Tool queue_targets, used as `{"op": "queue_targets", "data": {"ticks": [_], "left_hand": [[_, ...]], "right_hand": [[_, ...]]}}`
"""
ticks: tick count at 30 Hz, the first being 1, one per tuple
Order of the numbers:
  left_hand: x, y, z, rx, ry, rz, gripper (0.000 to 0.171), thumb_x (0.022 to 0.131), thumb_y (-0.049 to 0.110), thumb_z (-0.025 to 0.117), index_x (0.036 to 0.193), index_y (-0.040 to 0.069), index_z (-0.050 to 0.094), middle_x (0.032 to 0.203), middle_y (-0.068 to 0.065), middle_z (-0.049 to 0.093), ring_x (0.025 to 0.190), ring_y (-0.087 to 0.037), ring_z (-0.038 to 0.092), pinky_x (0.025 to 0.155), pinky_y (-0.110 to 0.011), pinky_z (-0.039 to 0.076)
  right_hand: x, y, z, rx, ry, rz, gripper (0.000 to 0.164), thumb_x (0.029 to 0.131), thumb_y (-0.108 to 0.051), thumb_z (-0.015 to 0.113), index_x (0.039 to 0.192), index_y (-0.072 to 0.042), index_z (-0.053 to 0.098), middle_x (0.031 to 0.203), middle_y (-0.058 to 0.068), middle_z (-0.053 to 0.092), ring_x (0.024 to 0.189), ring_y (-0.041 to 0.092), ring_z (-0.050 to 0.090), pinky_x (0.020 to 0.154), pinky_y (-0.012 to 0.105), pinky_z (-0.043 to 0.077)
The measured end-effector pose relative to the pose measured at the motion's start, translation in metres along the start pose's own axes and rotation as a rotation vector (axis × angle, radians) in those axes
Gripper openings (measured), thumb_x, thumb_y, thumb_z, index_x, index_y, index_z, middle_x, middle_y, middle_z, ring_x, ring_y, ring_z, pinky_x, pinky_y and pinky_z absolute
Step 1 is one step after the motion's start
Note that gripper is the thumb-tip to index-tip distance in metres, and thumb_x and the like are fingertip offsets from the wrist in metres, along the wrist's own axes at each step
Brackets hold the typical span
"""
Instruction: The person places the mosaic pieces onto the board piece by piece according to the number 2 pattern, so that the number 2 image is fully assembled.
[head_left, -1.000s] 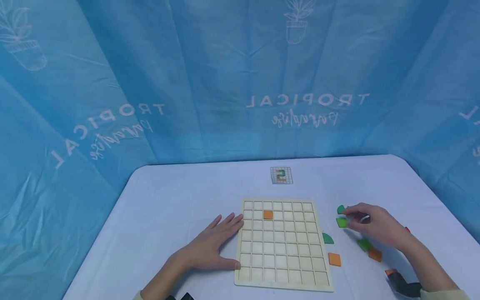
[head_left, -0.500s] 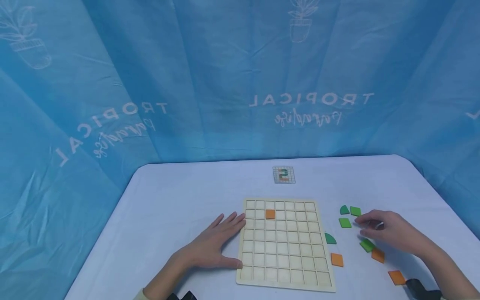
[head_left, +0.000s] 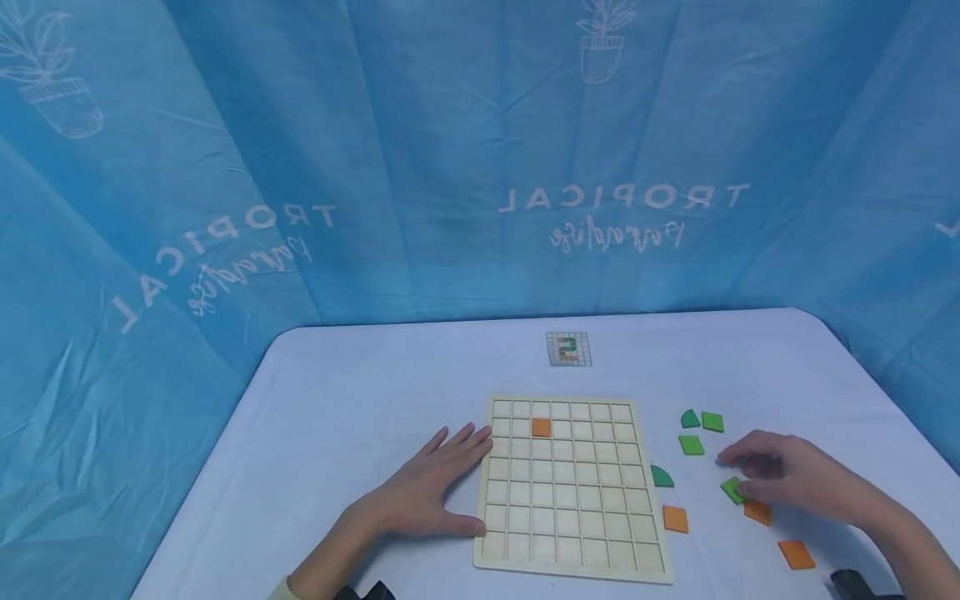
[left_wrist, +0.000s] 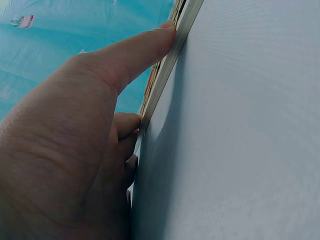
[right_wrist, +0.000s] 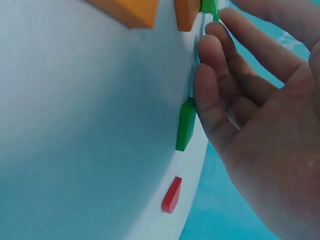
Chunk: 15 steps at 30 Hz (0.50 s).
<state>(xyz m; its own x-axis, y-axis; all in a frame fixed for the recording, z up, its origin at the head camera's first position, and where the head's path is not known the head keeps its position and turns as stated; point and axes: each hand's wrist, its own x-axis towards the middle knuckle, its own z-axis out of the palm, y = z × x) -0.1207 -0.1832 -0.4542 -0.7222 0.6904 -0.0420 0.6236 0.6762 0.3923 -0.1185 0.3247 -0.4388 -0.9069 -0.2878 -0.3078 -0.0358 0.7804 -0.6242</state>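
My left hand [head_left: 431,492] lies with fingers spread at the left edge of a pale wooden grid board [head_left: 570,500], fingertips and thumb on its rim. In the left wrist view the thumb [left_wrist: 145,47] presses the board's edge. One orange square tile [head_left: 542,427] sits in a cell near the board's top. My right hand [head_left: 787,471] hovers over loose tiles on the right, fingers loosely bent, thumb tip at a green square tile [head_left: 732,491]. An orange tile [head_left: 758,512] lies just under that thumb. In the right wrist view the fingers [right_wrist: 207,82] hang apart above a green tile [right_wrist: 185,125].
Nearby lie a dark green quarter-round tile [head_left: 690,419], two green squares [head_left: 712,422], another quarter-round tile [head_left: 662,477] against the board, and orange squares [head_left: 676,519]. A red tile [right_wrist: 171,195] shows in the right wrist view. A small pattern card [head_left: 568,349] lies behind the board.
My right hand has moved right and toward me, from the upper green tiles to the lower green one. A green square now shows beside the quarter-round tile. My left hand stays on the board.
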Motion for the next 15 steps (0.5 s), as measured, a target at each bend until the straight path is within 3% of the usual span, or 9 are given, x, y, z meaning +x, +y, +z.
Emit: {"op": "queue_targets", "data": {"ticks": [4, 15], "left_hand": [[-0.0004, -0.0005, 0.0007, 0.001, -0.001, -0.001, 0.104, 0.077, 0.076, 0.055, 0.155, 0.018, 0.019, 0.16, 0.01, 0.01, 0.146, -0.016, 0.005, 0.117, -0.044, 0.002], [-0.0001, -0.0002, -0.0001, 0.006, -0.005, 0.0, 0.104, 0.077, 0.077, 0.054, 0.155, 0.018, 0.018, 0.16, 0.01, 0.01, 0.146, -0.016, 0.005, 0.117, -0.044, 0.002]], "right_hand": [[-0.0029, -0.0003, -0.0006, 0.015, -0.045, -0.021, 0.039, 0.077, -0.03, 0.079, 0.112, -0.018, 0.068, 0.111, -0.003, 0.061, 0.097, 0.018, 0.056, 0.077, 0.025, 0.051], [-0.0052, -0.0028, 0.0014, -0.005, -0.038, -0.048, 0.029, 0.077, -0.022, 0.078, 0.105, -0.02, 0.069, 0.101, -0.004, 0.061, 0.089, 0.015, 0.055, 0.072, 0.025, 0.052]]}}
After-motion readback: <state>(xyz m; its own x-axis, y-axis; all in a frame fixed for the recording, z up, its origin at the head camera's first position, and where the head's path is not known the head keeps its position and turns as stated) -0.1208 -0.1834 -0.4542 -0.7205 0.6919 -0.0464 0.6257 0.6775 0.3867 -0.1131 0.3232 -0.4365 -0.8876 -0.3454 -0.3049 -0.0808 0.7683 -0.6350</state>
